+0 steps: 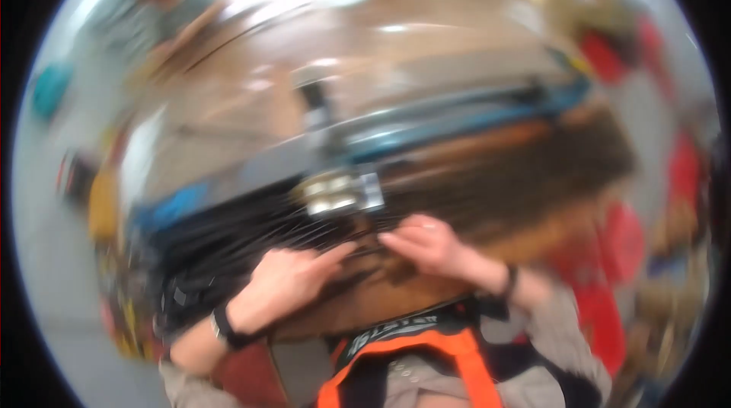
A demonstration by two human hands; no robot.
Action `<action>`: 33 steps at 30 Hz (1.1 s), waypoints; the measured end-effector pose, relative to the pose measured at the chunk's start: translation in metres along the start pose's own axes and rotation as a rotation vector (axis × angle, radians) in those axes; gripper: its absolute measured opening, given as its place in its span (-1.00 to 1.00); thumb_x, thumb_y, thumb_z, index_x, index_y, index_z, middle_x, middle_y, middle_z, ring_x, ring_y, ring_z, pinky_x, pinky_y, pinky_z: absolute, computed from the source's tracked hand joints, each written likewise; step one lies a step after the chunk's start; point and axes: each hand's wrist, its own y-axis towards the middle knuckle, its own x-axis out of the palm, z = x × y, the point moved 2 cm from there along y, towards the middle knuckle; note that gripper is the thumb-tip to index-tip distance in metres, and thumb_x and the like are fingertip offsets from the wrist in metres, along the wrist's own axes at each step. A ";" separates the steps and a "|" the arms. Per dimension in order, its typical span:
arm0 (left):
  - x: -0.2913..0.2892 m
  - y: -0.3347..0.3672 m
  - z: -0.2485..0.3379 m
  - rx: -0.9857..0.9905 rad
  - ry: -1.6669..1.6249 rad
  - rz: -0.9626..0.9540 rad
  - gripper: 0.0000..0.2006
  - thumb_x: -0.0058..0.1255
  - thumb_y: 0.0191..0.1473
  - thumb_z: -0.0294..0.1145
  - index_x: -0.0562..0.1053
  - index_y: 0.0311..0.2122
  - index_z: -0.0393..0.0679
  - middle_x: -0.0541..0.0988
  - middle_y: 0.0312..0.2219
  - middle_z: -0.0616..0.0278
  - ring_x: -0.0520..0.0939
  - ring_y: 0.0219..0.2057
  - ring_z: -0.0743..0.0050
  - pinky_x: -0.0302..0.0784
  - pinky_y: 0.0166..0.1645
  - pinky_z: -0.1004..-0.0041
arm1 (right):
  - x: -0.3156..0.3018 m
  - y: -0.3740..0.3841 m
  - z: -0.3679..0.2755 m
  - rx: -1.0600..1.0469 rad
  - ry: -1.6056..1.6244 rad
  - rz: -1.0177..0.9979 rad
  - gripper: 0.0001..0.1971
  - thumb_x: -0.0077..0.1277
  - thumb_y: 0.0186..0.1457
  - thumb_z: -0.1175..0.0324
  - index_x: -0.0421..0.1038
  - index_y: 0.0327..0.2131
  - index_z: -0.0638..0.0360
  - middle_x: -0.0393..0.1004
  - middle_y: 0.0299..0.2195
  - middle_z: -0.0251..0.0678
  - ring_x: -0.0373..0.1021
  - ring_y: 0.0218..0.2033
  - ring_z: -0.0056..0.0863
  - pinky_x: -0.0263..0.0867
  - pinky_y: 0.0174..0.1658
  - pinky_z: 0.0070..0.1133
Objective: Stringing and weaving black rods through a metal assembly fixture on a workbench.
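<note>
Motion blur softens the whole picture. My left hand (285,282) is closed, with the index finger reaching toward the middle; what it pinches, if anything, is smeared. Opposite it, my right hand (428,246) has its fingertips pressed together beside a small dark brown piece (367,234), too blurred to name. A bundle of thin black strands (228,236) spreads across the table left of the hands. Just beyond my fingertips stands a shiny metal fixture (331,193) with a pale, bright block beside it.
A wooden table (320,315) lies under my hands, with a dark brown mat-like area (518,179) to the right. A long blue bar (457,132) crosses behind the fixture. Another person (171,8) is at the far left. Red stools (601,324) stand at the right.
</note>
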 end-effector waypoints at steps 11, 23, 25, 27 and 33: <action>-0.066 0.120 0.032 0.301 0.199 0.262 -0.68 0.05 0.01 -0.60 0.44 -0.07 -0.20 0.44 -0.46 0.07 0.54 -0.42 0.03 0.47 -0.36 0.19 | -0.128 -0.029 0.077 0.431 -0.362 0.160 -0.62 0.23 0.03 0.28 0.51 -0.04 0.01 0.57 -0.40 -0.20 0.53 -0.42 -0.29 0.45 -0.38 -0.52; -0.062 0.189 0.047 0.335 0.226 0.214 -0.59 0.07 0.04 -0.55 0.41 0.06 -0.14 0.44 -0.49 0.08 0.55 -0.42 0.05 0.49 -0.34 0.20 | -0.200 -0.110 0.158 0.462 -0.661 0.579 -0.63 0.19 0.07 0.17 0.46 -0.04 -0.04 0.46 -0.57 -0.37 0.44 -0.56 -0.42 0.40 -0.47 -0.52; -0.060 0.184 0.047 0.297 0.235 0.228 -0.58 0.07 0.05 -0.54 0.41 0.07 -0.13 0.44 -0.49 0.08 0.56 -0.42 0.06 0.49 -0.34 0.20 | -0.190 -0.093 0.148 0.358 -0.638 0.460 -0.63 0.18 0.08 0.18 0.45 -0.03 -0.03 0.46 -0.57 -0.38 0.44 -0.55 -0.44 0.40 -0.46 -0.51; -0.056 0.179 0.060 0.324 0.201 0.179 -0.57 0.06 0.06 -0.54 0.41 0.08 -0.10 0.44 -0.50 0.08 0.56 -0.42 0.07 0.50 -0.34 0.21 | -0.177 -0.064 0.129 0.139 -0.600 0.232 -0.63 0.17 0.09 0.21 0.45 -0.02 0.00 0.44 -0.57 -0.39 0.42 -0.53 -0.47 0.39 -0.43 -0.51; -0.061 0.160 0.043 0.250 0.215 0.216 -0.58 0.04 0.08 -0.55 0.43 0.08 -0.07 0.41 -0.52 0.11 0.53 -0.46 0.12 0.47 -0.37 0.24 | -0.128 -0.034 0.090 0.565 -0.462 0.328 -0.62 0.14 0.11 0.31 0.46 0.03 0.06 0.42 -0.53 -0.34 0.41 -0.48 -0.37 0.37 -0.41 -0.45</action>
